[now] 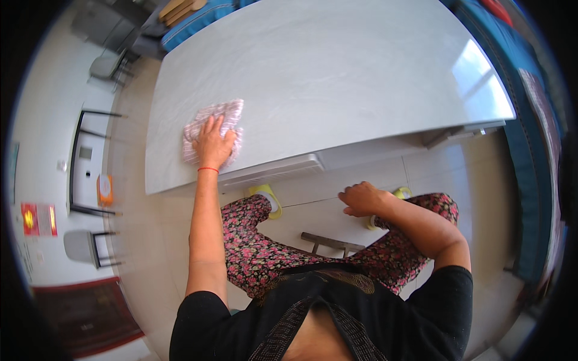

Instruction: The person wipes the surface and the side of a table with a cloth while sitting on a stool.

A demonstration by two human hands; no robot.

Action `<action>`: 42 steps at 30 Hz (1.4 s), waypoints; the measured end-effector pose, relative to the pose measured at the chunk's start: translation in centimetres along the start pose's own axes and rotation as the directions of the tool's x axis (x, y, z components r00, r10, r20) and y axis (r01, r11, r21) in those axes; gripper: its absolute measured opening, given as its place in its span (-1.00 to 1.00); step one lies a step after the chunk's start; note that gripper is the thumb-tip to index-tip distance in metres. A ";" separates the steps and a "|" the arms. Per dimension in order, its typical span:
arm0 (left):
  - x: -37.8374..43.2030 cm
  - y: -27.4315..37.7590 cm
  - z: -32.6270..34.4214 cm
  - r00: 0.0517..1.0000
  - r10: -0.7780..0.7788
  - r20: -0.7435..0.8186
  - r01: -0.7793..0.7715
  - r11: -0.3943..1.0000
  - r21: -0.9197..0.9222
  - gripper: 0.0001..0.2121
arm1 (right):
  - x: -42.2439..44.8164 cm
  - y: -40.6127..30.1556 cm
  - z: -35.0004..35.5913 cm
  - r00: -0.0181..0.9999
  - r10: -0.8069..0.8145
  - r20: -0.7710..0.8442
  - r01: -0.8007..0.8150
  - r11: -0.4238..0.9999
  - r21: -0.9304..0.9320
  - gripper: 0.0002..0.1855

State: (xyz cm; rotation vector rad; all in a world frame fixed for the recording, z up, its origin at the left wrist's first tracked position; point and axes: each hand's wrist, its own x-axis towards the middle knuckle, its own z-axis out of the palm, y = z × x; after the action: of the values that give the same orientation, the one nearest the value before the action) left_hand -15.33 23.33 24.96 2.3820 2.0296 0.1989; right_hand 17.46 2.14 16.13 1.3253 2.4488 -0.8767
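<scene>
My left hand [215, 143] lies palm down on a folded pink and white cloth [193, 128], its fingers spread a little and the thumb at the cloth's right side. The cloth rests on the near left part of a light grey table top [316, 81] with a glossy surface. My right hand [362, 199] is held in the air in front of the table's near edge, above my right knee's inner side, with its fingers curled and nothing seen in it. Its palm is hidden.
Below the table's near edge is a white drawer or shelf part [280, 170]. A small wooden stool [332, 241] stands between my legs. A blue sofa [519, 149] borders the table at the right. Chairs [81, 246], a black-framed table [74, 158] and an orange box [105, 190] are at the left.
</scene>
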 end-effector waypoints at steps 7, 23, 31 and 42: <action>-2.1 21.1 0.3 0.865 0.499 0.046 -0.498 0.867 -0.031 -0.44 | -0.4 -0.7 -0.5 0.991 -0.047 -0.129 0.050 0.998 0.023 -0.68; -4.2 41.4 0.4 0.651 0.758 0.029 -0.738 0.641 -0.210 -0.47 | 0.1 2.6 -4.5 0.851 -0.128 -0.509 0.320 0.896 0.309 -0.67; -3.7 30.2 -0.4 0.774 0.634 0.002 -0.625 0.763 -0.163 -0.50 | 2.7 2.3 -3.7 0.991 0.074 -0.113 -0.074 0.997 0.011 -0.60; -0.5 -0.6 -1.2 0.999 0.013 -0.037 -0.013 1.000 -0.018 -0.49 | 2.4 1.5 -3.4 0.993 0.116 -0.024 -0.116 0.993 0.007 -0.59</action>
State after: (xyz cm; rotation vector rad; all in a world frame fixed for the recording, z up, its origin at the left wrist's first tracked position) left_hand -16.15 22.80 26.04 2.3989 2.0186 0.2628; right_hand 17.62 6.46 17.11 1.4715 2.3612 -0.8444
